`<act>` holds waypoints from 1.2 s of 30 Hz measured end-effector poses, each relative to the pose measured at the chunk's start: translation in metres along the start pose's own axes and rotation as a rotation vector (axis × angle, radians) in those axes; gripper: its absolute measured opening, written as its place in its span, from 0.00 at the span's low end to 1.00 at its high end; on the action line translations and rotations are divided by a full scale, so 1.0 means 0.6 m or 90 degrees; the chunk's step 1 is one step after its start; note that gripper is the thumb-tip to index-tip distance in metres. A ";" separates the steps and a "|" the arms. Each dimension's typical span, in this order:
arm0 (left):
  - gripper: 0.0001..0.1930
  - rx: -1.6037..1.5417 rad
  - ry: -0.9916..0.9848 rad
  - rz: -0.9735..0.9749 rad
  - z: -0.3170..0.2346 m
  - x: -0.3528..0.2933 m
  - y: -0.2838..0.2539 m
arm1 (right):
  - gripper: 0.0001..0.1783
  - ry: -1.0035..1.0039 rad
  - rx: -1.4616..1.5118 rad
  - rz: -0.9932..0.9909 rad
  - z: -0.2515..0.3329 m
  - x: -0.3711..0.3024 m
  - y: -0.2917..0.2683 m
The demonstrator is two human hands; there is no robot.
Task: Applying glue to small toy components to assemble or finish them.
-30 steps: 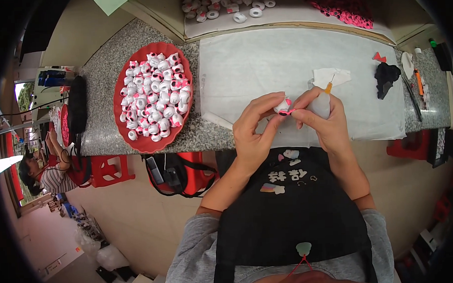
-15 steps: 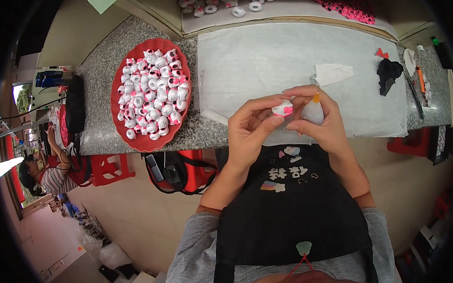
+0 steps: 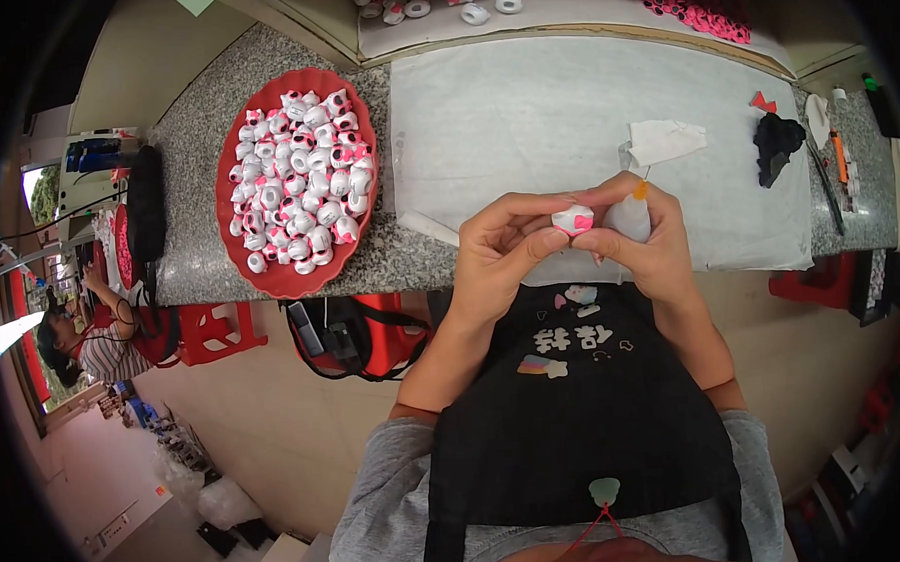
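My left hand (image 3: 499, 252) is closed on a small white figurine head (image 3: 572, 220) with pink trim, pinched between thumb and fingers above the near edge of the white sheet. My right hand (image 3: 665, 246) wraps round a translucent squeeze bottle (image 3: 627, 218) with an orange needle tip, which points up and away from me. Its thumb and fingertips also reach the figurine's right side. To the left stands a red scalloped dish (image 3: 232, 224) heaped with similar white-and-pink heads.
White paper sheet (image 3: 494, 111) covers the granite worktop (image 3: 195, 211). A folded white cloth (image 3: 667, 141), a black cloth (image 3: 777, 146) and an orange pen (image 3: 838, 155) lie rightward. More heads and pink pieces (image 3: 693, 10) sit on the shelf behind. A co-worker (image 3: 110, 347) sits far left.
My right hand's thumb and fingers have come in against the figurine, and the gap between the hands has closed. The figurine has shifted slightly to the right. The bottle now tilts more rightward.
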State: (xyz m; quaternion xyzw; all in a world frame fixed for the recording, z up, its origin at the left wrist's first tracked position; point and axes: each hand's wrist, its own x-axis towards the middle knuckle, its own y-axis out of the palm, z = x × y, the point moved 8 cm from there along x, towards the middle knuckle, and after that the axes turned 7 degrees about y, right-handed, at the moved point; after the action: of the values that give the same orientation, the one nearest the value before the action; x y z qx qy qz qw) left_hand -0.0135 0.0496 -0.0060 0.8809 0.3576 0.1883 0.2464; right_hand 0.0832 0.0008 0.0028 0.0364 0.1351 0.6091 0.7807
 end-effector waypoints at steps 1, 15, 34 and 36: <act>0.11 0.019 0.003 -0.004 -0.001 0.000 0.001 | 0.13 -0.005 -0.009 -0.006 0.003 0.000 0.000; 0.12 0.027 -0.001 -0.084 0.025 -0.001 -0.012 | 0.14 -0.005 -0.158 -0.104 0.026 0.004 -0.030; 0.12 -0.067 -0.017 -0.143 0.036 0.000 -0.012 | 0.09 -0.327 -0.348 -0.165 0.057 -0.025 0.000; 0.12 -0.042 -0.009 -0.166 0.029 -0.004 -0.017 | 0.08 -0.380 -0.378 -0.180 0.061 -0.032 0.011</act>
State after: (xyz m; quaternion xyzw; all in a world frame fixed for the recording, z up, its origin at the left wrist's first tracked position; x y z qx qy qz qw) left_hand -0.0118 0.0490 -0.0262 0.8197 0.4611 0.1597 0.2999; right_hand 0.0822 -0.0121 0.0425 -0.0341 -0.2731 0.4717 0.8377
